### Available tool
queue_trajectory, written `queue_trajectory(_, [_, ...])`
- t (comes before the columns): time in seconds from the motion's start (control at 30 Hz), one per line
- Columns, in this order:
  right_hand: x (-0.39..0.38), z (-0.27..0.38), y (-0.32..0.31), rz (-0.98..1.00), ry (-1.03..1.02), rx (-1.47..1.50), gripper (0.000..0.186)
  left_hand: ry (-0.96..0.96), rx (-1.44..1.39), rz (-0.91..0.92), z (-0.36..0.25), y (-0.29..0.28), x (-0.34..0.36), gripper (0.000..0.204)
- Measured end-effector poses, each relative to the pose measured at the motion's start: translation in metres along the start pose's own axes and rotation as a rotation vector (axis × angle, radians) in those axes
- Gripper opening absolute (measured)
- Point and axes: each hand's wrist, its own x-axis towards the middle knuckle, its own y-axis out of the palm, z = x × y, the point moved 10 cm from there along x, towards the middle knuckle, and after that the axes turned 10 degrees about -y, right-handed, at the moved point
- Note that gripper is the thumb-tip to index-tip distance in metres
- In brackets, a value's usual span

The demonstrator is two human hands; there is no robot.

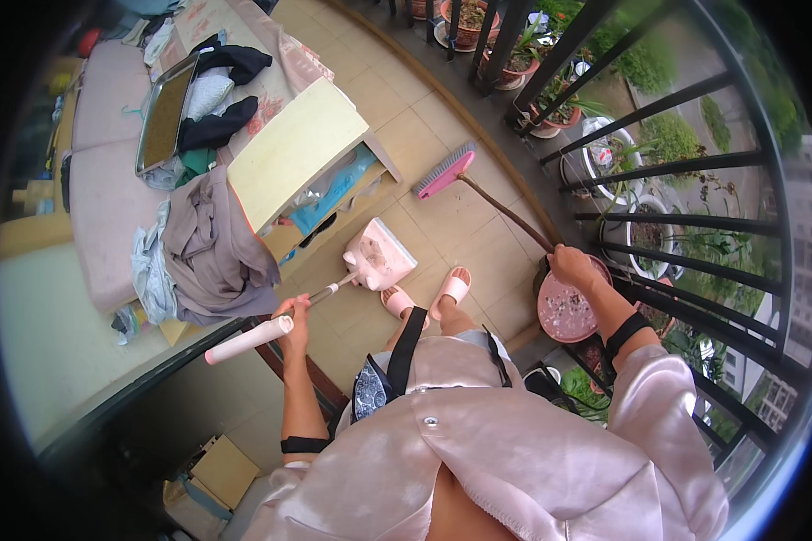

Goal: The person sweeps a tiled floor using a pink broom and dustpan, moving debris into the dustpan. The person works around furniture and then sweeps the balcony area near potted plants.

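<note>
My left hand (290, 326) is closed round the handle of a pink dustpan (390, 249); the handle's thick pale pink grip (248, 341) sticks out past my fist to the left. Some dark debris lies in the pan, which is just in front of my slippers (453, 287). In my right hand (572, 268) is the brown stick of a broom (446, 175). Its pink head with grey bristles is on the tiled floor, beyond the dustpan and to its right, apart from it. My fingers wrap round the stick near the railing.
At the left stand a cabinet with a cream top (298, 144) and a couch (108, 180) heaped with clothes (212, 239) and a tray (167, 117). A black railing (686, 167) curves along the right, with potted plants (636, 234) behind it. A pink basin (567, 311) stands beside my right arm.
</note>
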Motion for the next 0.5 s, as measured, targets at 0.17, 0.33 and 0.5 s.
queue_trajectory(0.17, [0.037,0.027,0.034,0.166,0.022,0.012,0.035,-0.032,-0.034,0.016,-0.007,-0.007,-0.005,0.021])
queue_trajectory(0.33, [0.046,0.047,0.054,0.271,0.015,-0.01,0.035,-0.066,-0.031,0.062,-0.01,-0.011,-0.011,0.02])
queue_trajectory(0.5, [0.025,0.001,0.022,0.17,0.022,-0.168,0.032,-0.044,-0.004,0.016,-0.002,-0.024,-0.009,0.018])
